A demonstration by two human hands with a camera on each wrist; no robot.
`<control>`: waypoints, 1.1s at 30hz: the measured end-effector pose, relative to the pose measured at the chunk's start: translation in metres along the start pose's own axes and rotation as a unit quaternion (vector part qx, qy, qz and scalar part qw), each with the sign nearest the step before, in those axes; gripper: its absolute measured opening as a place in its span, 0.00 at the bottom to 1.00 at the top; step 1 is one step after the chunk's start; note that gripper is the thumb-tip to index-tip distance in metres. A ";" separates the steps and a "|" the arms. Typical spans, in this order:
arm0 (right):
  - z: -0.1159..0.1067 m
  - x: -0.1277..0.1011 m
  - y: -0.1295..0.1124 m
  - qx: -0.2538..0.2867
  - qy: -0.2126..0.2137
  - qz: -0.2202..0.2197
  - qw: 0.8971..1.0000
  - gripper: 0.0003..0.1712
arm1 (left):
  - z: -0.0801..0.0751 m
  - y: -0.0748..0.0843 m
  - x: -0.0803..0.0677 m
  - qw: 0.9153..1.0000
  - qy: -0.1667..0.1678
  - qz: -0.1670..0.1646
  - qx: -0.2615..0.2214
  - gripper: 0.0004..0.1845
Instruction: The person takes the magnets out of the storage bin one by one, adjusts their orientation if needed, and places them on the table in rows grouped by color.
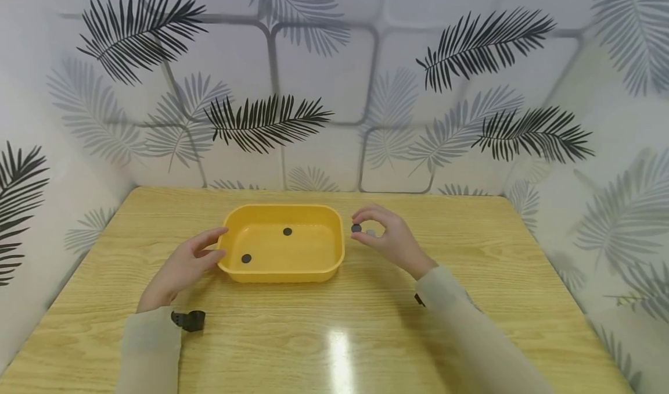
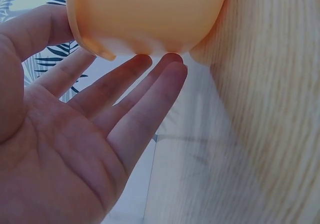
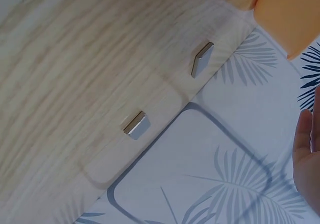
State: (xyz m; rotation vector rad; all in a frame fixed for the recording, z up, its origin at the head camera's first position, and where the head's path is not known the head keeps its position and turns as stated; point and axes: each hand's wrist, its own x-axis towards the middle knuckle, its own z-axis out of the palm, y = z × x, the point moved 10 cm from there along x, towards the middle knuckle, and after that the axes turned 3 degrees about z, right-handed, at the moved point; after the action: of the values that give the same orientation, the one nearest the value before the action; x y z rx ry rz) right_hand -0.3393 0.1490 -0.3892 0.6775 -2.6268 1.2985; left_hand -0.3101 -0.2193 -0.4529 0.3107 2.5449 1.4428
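A yellow plastic basin point(image 1: 282, 276) stands on the wooden table, with two small black discs on its floor, one black disc point(image 1: 287, 231) towards the back and another black disc point(image 1: 247, 258) at the front left. My left hand point(image 1: 183, 266) touches the basin's left end, its fingers fairly straight against the rim and outer wall point(image 2: 150, 18). Just beyond the basin's right end, my right hand point(image 1: 389, 237) pinches a dark round disc point(image 1: 356, 228) between thumb and fingertips. Only part of that hand shows in the right wrist view, where the disc is out of sight.
A small greyish piece point(image 1: 370, 232) shows beside the right fingers. In the right wrist view, one flat silver piece point(image 3: 202, 60) and a second silver piece point(image 3: 136, 126) are on the table point(image 3: 60, 83). A leaf-patterned wall point(image 1: 334, 156) borders the table's back edge.
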 end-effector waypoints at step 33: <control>0.018 -0.034 0.039 -0.037 -0.113 0.086 0.989 0.09 | 0.001 0.003 -0.001 1.000 -0.011 -0.008 0.026 0.35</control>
State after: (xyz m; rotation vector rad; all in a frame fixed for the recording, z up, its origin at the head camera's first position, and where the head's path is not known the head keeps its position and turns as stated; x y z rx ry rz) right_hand -0.3246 0.1668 -0.4388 0.6321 -2.9586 1.2228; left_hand -0.3085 -0.2175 -0.4512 0.3105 2.5647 1.3633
